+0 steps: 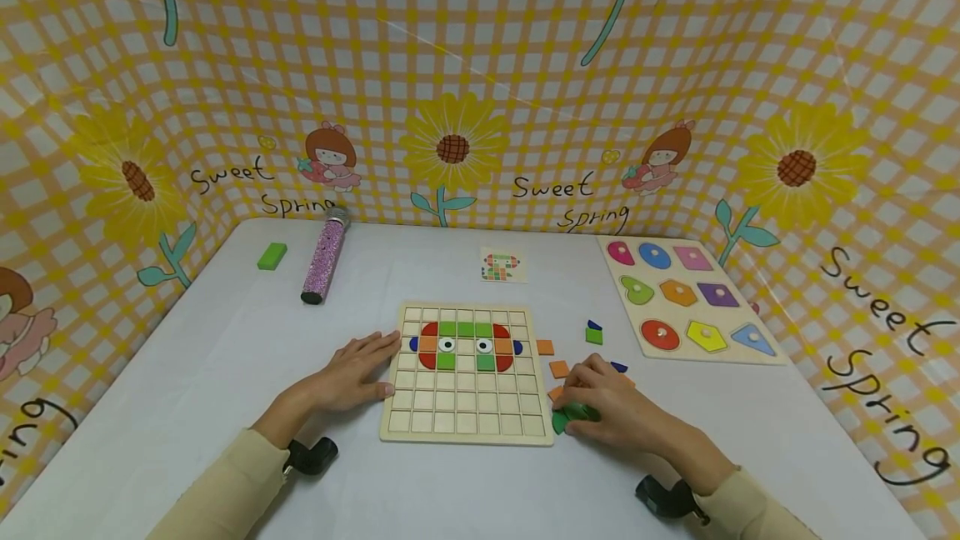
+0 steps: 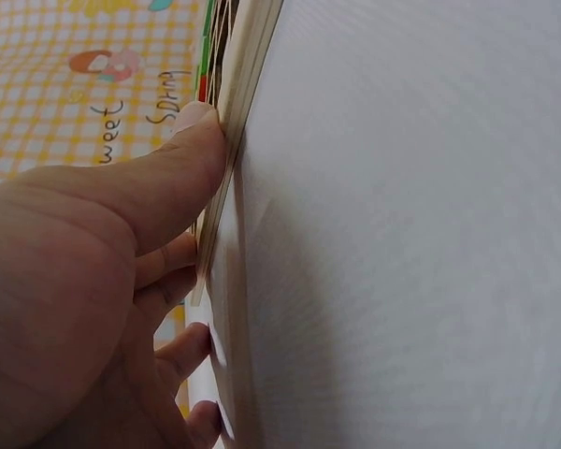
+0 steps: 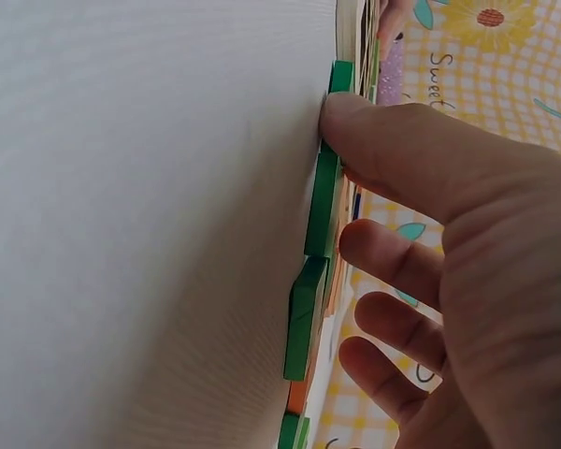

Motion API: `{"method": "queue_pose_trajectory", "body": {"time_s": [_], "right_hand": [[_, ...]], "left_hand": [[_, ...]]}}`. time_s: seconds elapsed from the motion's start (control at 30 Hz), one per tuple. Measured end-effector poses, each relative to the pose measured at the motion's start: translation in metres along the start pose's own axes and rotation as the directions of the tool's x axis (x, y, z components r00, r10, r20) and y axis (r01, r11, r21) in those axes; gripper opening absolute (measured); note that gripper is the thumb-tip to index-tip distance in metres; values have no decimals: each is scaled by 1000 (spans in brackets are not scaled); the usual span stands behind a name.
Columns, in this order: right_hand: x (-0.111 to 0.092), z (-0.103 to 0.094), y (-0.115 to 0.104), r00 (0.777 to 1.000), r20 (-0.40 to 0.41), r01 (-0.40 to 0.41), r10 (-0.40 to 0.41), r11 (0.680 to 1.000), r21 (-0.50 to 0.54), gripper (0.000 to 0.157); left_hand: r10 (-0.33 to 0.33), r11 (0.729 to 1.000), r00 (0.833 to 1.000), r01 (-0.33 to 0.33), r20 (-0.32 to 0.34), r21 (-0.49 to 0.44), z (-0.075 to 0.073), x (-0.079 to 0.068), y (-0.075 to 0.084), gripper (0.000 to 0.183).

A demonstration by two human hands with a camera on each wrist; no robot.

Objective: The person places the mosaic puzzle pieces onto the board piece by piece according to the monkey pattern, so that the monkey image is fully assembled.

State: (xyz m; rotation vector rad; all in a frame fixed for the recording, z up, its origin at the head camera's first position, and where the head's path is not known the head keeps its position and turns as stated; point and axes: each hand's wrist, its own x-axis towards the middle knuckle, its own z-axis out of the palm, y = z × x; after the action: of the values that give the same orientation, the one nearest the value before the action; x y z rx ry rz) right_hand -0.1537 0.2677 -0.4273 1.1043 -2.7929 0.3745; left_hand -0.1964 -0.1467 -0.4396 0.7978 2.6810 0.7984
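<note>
A square wooden grid board (image 1: 465,423) lies mid-table, its upper part filled with red, green, orange, blue and eye-marked tiles that form a face-like pattern. My left hand (image 1: 348,377) rests flat at the board's left side, thumb and fingertips touching its edge. To the right of the board, my right hand (image 1: 611,402) bends over a group of loose tiles. Its thumb and index finger pinch a dark green tile (image 3: 340,77) close to the board's edge. More green tiles (image 3: 306,318) lie under that hand, partly hidden in the head view.
Loose orange tiles (image 1: 545,347) and a green tile (image 1: 594,337) lie right of the board. A pattern card (image 1: 503,265) lies behind it. A shape puzzle (image 1: 712,344) is at the right, a glittery microphone (image 1: 324,261) and green block (image 1: 272,256) at the left.
</note>
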Motion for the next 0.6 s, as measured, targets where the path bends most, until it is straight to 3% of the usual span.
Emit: {"method": "queue_pose_trajectory", "body": {"time_s": [0.17, 0.4, 0.6], "right_hand": [[-2, 1, 0, 999, -15, 39, -39, 999, -13, 26], [-3, 1, 0, 1000, 18, -5, 5, 1000, 22, 27], [-2, 1, 1, 999, -6, 38, -38, 998, 41, 23]], "left_hand": [[5, 1000, 1000, -5, 3, -1, 1, 0, -1, 70], [19, 1000, 1000, -19, -5, -3, 1, -1, 0, 70], [24, 1000, 1000, -24, 0, 0, 1, 0, 0, 70]]}}
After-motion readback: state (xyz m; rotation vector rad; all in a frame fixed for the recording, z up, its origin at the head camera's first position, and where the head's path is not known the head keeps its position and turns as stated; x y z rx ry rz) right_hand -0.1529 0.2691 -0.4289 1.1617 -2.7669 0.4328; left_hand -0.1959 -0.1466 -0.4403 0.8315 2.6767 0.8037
